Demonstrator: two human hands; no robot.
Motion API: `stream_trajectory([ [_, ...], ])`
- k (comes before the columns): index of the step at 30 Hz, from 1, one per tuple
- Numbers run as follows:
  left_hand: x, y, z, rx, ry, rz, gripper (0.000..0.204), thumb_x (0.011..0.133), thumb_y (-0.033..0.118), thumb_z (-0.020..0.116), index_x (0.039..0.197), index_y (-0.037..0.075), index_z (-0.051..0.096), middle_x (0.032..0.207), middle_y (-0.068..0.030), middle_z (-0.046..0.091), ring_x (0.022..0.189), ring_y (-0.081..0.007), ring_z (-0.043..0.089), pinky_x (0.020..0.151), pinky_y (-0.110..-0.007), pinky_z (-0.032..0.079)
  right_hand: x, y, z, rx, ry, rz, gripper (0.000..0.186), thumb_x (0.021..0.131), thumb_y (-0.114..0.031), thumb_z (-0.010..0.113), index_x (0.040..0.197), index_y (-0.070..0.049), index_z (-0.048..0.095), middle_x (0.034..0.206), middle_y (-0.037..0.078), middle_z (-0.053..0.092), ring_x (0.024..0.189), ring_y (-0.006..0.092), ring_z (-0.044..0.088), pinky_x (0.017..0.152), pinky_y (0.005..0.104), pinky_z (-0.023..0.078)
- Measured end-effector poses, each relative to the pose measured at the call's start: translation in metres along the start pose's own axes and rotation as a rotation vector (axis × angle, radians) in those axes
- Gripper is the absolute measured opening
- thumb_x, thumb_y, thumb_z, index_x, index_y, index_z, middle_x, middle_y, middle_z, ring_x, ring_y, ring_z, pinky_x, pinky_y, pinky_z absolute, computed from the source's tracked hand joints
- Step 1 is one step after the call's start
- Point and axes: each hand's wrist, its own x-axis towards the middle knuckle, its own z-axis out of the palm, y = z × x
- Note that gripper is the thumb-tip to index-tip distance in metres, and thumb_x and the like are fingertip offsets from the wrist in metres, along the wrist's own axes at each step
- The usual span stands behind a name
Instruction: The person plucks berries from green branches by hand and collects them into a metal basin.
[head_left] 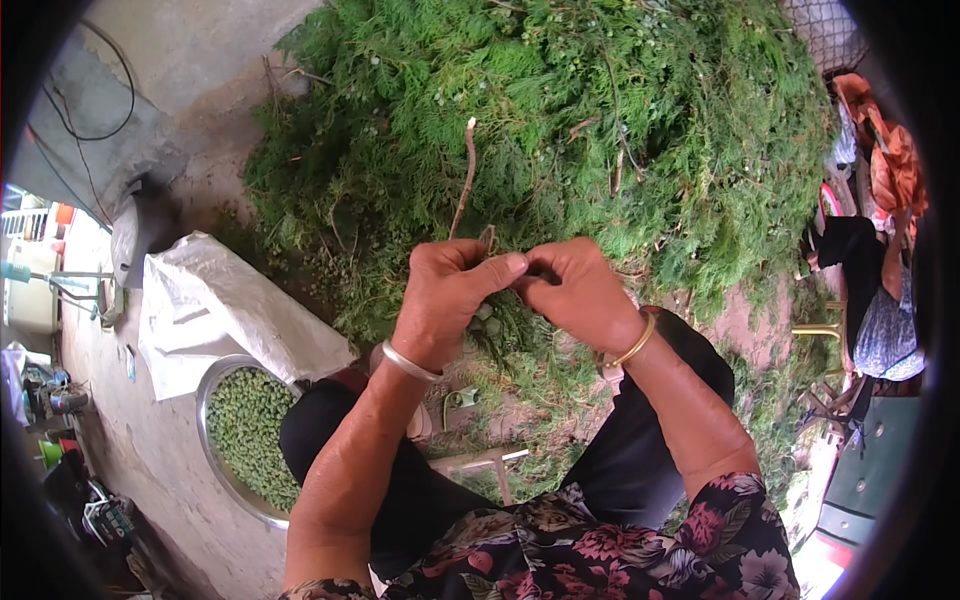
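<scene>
In front of me, my left hand (445,295) is closed around a cut evergreen branch (468,180). The branch's bare brown stem sticks up past the fingers, and its leafy green end hangs below the hands. My right hand (580,295) touches the left at the fingertips, thumb and fingers pinched together. What sits in that pinch, probably part of the branch, is too small and covered to make out. Beyond both hands lies a big heap of green evergreen branches (560,110). Small round green cones (250,430) fill a metal basin (238,508) by my left knee.
A white sack (215,305) lies beside the basin. Cables (125,90) run over the concrete at far left. On the right, another person (860,270) sits near an orange cloth (890,160), a yellow stool (825,330) and a dark green box (875,455).
</scene>
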Motion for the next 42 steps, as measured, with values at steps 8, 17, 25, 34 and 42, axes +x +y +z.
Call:
stream_trajectory([
  [8,-0.001,-0.017,0.007,0.032,0.074,0.099,0.011,0.079,0.003,0.065,0.084,-0.007,0.066,0.073,-0.0054,0.065,0.058,-0.0084,0.057,0.053,-0.023,0.045,0.001,0.017,0.006,-0.170,-0.034,-0.061,0.009,0.080,-0.004,0.062,0.077,0.003,0.063,0.057,-0.001,0.052,0.054,0.0029,0.041,0.046,0.0249,0.035],
  [17,0.011,0.002,-0.014,-0.230,0.411,0.002,0.009,0.082,0.003,0.064,0.078,-0.005,0.061,0.064,-0.0021,0.057,0.047,-0.0088,0.050,0.042,-0.025,0.040,-0.004,-0.017,-0.018,0.617,-0.026,0.279,0.014,0.086,-0.010,0.060,0.089,0.003,0.064,0.071,0.005,0.063,0.055,0.0076,0.056,0.045,0.0201,0.043],
  [25,0.013,-0.016,-0.009,-0.112,0.356,0.063,0.016,0.081,0.005,0.068,0.069,0.001,0.059,0.063,0.0019,0.053,0.053,-0.0055,0.043,0.047,-0.025,0.034,-0.005,-0.002,0.012,0.520,-0.045,0.251,0.017,0.081,-0.009,0.071,0.088,0.004,0.064,0.065,0.005,0.061,0.051,0.0077,0.055,0.040,0.0201,0.041],
  [34,0.009,-0.005,-0.001,-0.253,0.173,-0.035,0.013,0.080,0.004,0.068,0.073,-0.002,0.059,0.066,-0.0029,0.059,0.056,-0.0087,0.052,0.051,-0.025,0.041,0.000,0.008,0.009,0.361,0.039,0.281,0.015,0.074,-0.010,0.073,0.080,0.002,0.068,0.058,0.000,0.057,0.046,0.0039,0.045,0.041,0.0200,0.034],
  [42,0.017,-0.001,-0.015,-0.253,0.282,-0.011,0.006,0.080,-0.003,0.065,0.081,-0.006,0.061,0.076,-0.0090,0.064,0.056,-0.0139,0.060,0.048,-0.027,0.050,-0.003,0.005,-0.003,0.569,0.207,0.131,0.011,0.077,-0.008,0.067,0.081,0.003,0.065,0.063,0.001,0.058,0.048,0.0052,0.047,0.042,0.0197,0.035],
])
